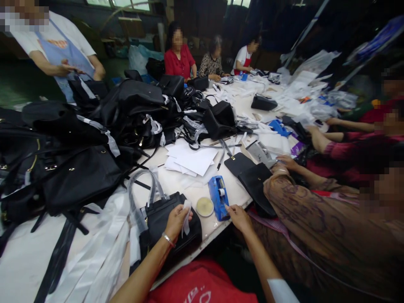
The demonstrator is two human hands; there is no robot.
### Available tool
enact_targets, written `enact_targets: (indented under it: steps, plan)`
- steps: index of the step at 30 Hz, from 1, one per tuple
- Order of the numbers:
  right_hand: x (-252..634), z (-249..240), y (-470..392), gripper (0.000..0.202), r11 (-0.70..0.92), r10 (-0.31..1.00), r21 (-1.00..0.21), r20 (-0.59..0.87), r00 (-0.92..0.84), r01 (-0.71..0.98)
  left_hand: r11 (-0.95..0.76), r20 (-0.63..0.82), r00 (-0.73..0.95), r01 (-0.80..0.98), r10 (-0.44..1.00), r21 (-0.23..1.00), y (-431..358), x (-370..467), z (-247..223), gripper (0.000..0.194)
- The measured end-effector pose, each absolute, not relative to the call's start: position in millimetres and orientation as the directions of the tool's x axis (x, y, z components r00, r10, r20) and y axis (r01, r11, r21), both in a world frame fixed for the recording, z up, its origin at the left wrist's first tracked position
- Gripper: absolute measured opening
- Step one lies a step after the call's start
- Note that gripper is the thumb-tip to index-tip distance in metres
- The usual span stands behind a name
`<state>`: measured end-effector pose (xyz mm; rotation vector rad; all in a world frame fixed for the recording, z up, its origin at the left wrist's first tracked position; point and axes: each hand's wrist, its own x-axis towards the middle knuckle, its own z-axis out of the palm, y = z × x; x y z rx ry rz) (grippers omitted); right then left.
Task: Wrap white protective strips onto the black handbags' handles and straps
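Observation:
My left hand [178,219] pinches a thin white strip [187,216], seemingly paper or foam, above a black handbag [170,210]. The handbag lies at the table's front edge, its handles [151,179] covered in clear plastic wrap. At the near end of a blue tape dispenser [217,195], my right hand [239,218] has its thumb and fingers closed together. Whatever is between those fingertips is too small to make out. A small round tin [205,206] with a yellowish face sits between the handbag and the dispenser.
Black bags [82,168] are heaped on the left. White paper sheets [192,158] lie mid-table, and long white strips [101,240] hang near my left arm. A co-worker's patterned sleeve [284,189] is close on my right, beside a black bag [252,179]. Other people work around the table.

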<state>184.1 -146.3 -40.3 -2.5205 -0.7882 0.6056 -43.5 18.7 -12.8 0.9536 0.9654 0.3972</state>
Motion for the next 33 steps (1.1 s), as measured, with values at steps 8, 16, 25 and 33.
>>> enact_targets:
  steps: [8,16,25,33]
  plan:
    - [171.2,-39.5,-155.6,0.031,-0.721,0.574,-0.603,-0.243,0.782,0.342,0.538,-0.498,0.552,0.103,0.668,0.837,15.9,-49.2,-10.2,0.036]
    - [144.0,-39.8,-178.4,0.031,-0.496,0.489,-0.816,-0.545,0.681,-0.297,0.542,-0.496,0.553,0.094,0.669,0.835,16.6,-53.6,-12.0,0.034]
    - [142.8,-52.3,-179.5,0.032,-0.515,0.451,-0.796,-0.568,0.688,-0.320,0.572,-0.507,0.551,0.066,0.662,0.818,17.4,-54.9,-20.3,0.035]
    - [142.7,-53.7,-189.8,0.021,-0.699,0.537,-0.692,-0.344,0.770,0.178,0.591,-0.520,0.526,0.041,0.672,0.805,17.5,-53.1,-21.6,0.034]
